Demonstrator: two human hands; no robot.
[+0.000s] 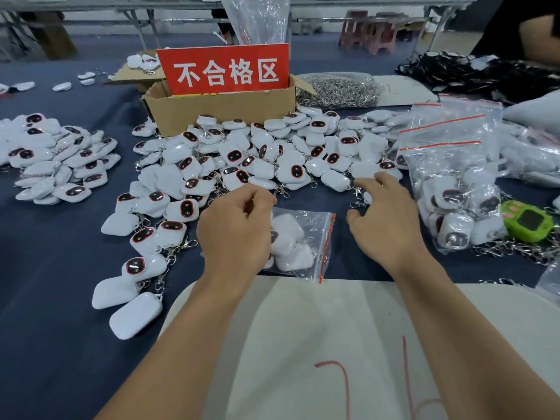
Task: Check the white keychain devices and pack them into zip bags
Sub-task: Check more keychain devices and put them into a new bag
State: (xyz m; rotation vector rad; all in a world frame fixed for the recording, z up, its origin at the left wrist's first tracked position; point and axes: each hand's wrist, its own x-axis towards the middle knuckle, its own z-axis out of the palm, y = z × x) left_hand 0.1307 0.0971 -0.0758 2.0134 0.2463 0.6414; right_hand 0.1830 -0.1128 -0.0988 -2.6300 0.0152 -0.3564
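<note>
- left hand (236, 228) sits over the left end of a zip bag (306, 237); its fingers (260, 197) are curled with thumb against index, and i cannot tell if they pinch the bag or nothing
- right hand (385, 219) is just right of that bag, fingers (380, 178) spread and loosely bent, holding nothing, tips at the near edge of the main pile
- the zip bag lies flat on the dark blue tabletop (45, 253) between the two hands, red seal strip on its right end, several white devices inside
- main pile of white keychain devices (257, 159) is just beyond the hands, up against a cardboard box (218, 107)
- red sign (224, 69) with white characters stands in the box
- smaller pile of devices (54, 159) is well apart on the left
- on the right are a filled clear bag (454, 213), a stack of empty zip bags (448, 122) behind it, and a green gadget (527, 221) beside it
- heap of metal clasps (336, 89) lies right of the box
- white sheet (318, 328) with red marks lies under the forearms
</note>
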